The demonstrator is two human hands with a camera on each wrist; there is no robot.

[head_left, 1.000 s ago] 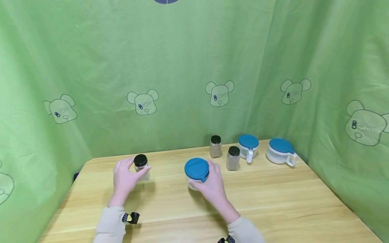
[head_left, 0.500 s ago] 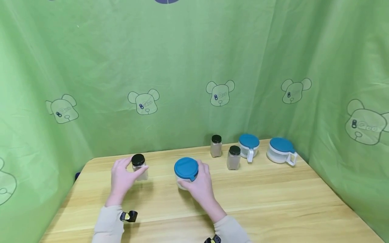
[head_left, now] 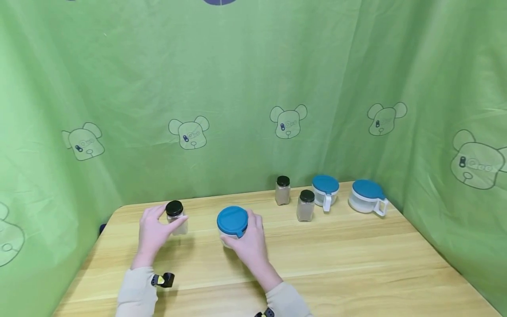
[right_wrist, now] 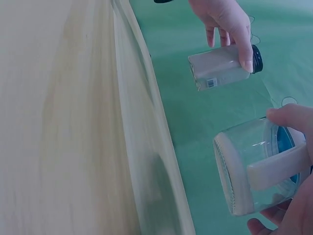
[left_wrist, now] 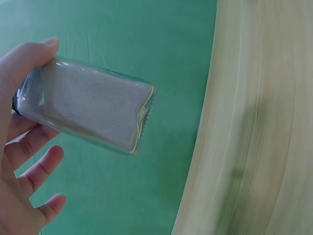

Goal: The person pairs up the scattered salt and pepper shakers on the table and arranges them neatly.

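Note:
My left hand [head_left: 153, 231] pinches a glass spice jar [left_wrist: 93, 103] near its black lid [head_left: 174, 208], thumb on one side and fingers on the other. Greyish powder fills most of this jar, and its base is raised off the table in the left wrist view. To the right, my right hand [head_left: 251, 242] grips a round glass seasoning pot [right_wrist: 239, 171] around its upper part. The pot has a blue lid [head_left: 232, 220] and a white handle [right_wrist: 276, 169]; a layer of white contents lies at its bottom. It too hangs above the table.
Two more black-lidded jars, a rear one [head_left: 283, 191] and a nearer one [head_left: 306, 207], stand at the back right. Beside them are two blue-lidded pots, one in the middle [head_left: 325, 185] and one near the corner [head_left: 366, 196]. A green curtain [head_left: 237, 88] surrounds the wooden table [head_left: 356, 273].
My right hand has carried the blue-lidded pot to the left, closer to the held jar. The left hand, with its jar, has shifted slightly left. Other jars and pots stay put.

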